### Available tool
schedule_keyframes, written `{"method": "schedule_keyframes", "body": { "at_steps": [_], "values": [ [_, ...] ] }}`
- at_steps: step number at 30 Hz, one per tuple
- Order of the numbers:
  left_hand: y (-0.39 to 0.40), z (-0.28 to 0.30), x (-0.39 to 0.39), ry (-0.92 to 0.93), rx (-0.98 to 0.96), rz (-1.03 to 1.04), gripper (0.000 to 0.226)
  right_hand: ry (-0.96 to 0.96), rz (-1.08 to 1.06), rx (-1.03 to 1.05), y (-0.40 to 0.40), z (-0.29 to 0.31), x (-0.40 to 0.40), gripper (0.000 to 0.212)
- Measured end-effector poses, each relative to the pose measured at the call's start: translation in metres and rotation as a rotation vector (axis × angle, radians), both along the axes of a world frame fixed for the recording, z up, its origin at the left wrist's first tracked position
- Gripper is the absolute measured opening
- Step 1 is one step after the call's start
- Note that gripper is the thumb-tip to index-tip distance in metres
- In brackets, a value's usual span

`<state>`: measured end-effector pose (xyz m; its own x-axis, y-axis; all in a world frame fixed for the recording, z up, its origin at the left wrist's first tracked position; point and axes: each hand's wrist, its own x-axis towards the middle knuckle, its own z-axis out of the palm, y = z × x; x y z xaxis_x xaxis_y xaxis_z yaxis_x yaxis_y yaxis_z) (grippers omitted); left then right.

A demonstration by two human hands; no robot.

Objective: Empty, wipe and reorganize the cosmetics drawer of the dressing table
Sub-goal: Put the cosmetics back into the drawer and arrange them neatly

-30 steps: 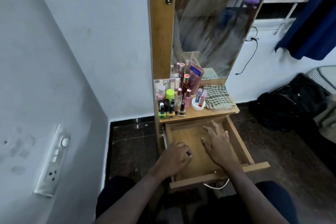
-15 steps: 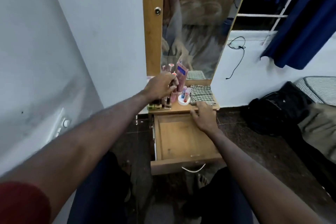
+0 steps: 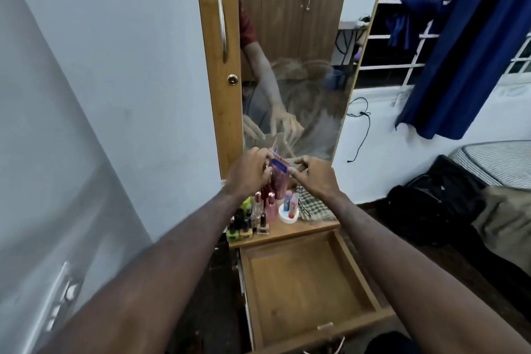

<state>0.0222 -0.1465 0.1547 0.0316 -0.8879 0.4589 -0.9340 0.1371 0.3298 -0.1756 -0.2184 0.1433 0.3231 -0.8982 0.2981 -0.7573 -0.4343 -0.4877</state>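
The person's left hand (image 3: 249, 171) has its grip clamped on a pink packet (image 3: 278, 169) with a blue patch at its top, fingers curled round the left edge. The right hand (image 3: 313, 174) comes in from the other side, its fingers bent and apart; a fingertip looks to be touching the packet's right edge, though whether it pinches cannot be told. The packet stands upright among the cosmetics at the back of the bench (image 3: 290, 231), in front of the mirror (image 3: 290, 66).

Below the grip the drawer (image 3: 304, 284) is pulled out and shows only bare wood, so the step in hand seems to be putting things back in order. To do it well, the packet should be lifted straight up before it is drawn toward the person, since tall bottles (image 3: 270, 205) stand just under and in front of the grip and would tip easily. The right hand would best steady those neighbours or take the packet's free edge. Flat items like this are probably best laid along a drawer wall, leaving the middle for the small nail polish bottles (image 3: 244, 224) well below the grip.

Right of the grip lies a checked cloth (image 3: 311, 205), beside a white lid (image 3: 288, 214) holding small tubes.

No brand or writing can be read; the blue patch is blurred.
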Motion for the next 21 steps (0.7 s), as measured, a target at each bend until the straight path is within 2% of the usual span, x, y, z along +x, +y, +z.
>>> {"method": "schedule_keyframes", "body": {
  "at_steps": [8, 12, 17, 21],
  "values": [
    [-0.026, 0.005, 0.005, 0.097, -0.037, 0.08, 0.017, -0.015, 0.09, -0.036, -0.03, 0.002, 0.005, 0.032],
    [-0.038, 0.011, 0.001, 0.069, -0.036, 0.084, 0.019, -0.017, 0.078, -0.048, -0.037, 0.011, 0.006, 0.025],
    [-0.038, -0.005, -0.008, 0.007, -0.058, 0.097, 0.019, -0.065, 0.108, -0.068, -0.039, 0.002, 0.006, 0.019],
    [-0.035, -0.019, -0.018, 0.081, -0.039, 0.105, 0.017, -0.105, 0.119, -0.129, -0.036, -0.003, 0.008, 0.013]
  ]
}}
